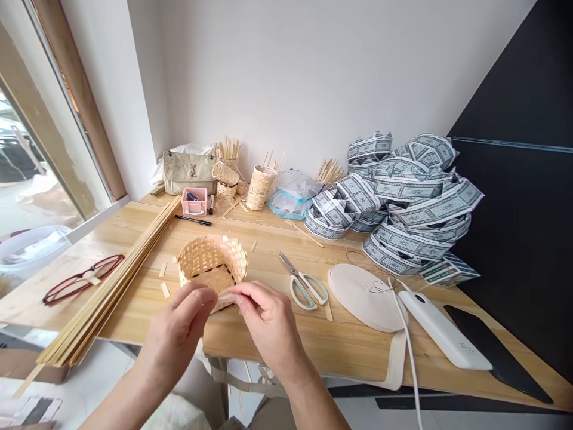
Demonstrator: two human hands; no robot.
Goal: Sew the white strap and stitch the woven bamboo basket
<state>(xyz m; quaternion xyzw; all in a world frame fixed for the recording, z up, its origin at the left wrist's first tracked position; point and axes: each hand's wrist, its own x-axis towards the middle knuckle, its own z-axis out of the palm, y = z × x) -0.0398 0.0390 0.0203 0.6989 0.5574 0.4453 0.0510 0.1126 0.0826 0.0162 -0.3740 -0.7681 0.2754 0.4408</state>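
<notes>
**Woven bamboo basket [212, 260] pinched at the front rim, both hands right on it**

Far left on the table [250, 352]: red-framed glasses [83, 279] lying near the left edge, then a long bundle of bamboo strips [107, 286] running diagonally off toward the front-left corner. Back-left corner: beige quilted handbag [190, 172], with a little pink box [195, 200] just in front and a black pen [193, 220] lying below that.

Next, the main event: basket near the front edge, left of centre, a few small offcuts [164, 290] just beside it. Left hand [174, 322] at the rim, fingers together and curled over the weave. Right hand [268, 319] close alongside, thumb and fingers clamped on a pale strip [226, 297] where it meets the rim. Exact grip of the left thumb hard to tell from this angle.

Further right, white-handled scissors [304, 280] flat on the wood, then a pale round disc [364, 297]. Front-right, white power bank [443, 329] with a cable, beside a black mat [496, 352]. Back right, a big heap of grey patterned paper crowns [412, 203].
</notes>
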